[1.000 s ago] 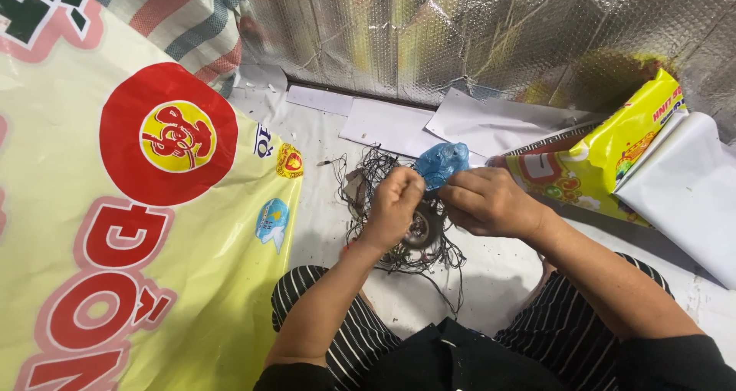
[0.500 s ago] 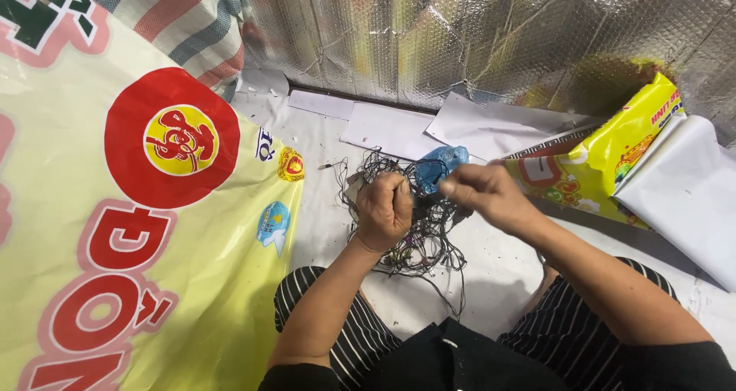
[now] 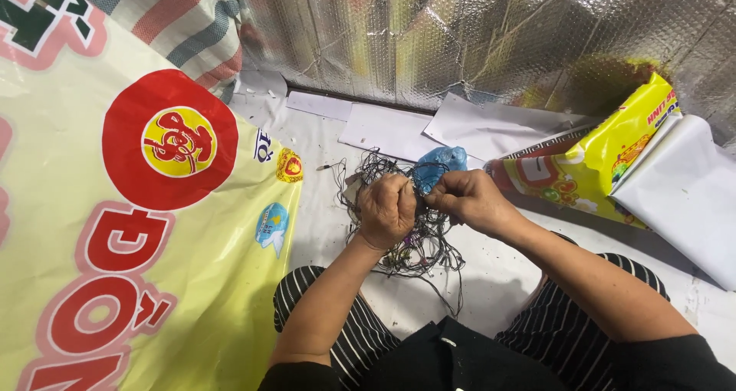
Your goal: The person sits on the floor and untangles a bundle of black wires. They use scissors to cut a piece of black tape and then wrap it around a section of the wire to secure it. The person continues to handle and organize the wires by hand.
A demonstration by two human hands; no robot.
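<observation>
Pinching thin strands from the black wire tangle [image 3: 410,234], left hand [image 3: 386,209] and right hand [image 3: 469,201] are mid-untangling, so next a gentle pull toward 6 o'clock seems needed.

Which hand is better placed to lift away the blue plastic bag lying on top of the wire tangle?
Right. The right hand sits directly beside the blue bag, fingertips almost at it. The left hand is closed over the black wire tangle, farther from the bag.

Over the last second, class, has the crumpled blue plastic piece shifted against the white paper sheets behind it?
Cannot tell. The crumpled blue plastic piece sits in front of the white paper sheets in every picture; any slight drift could be the head camera moving.
</observation>
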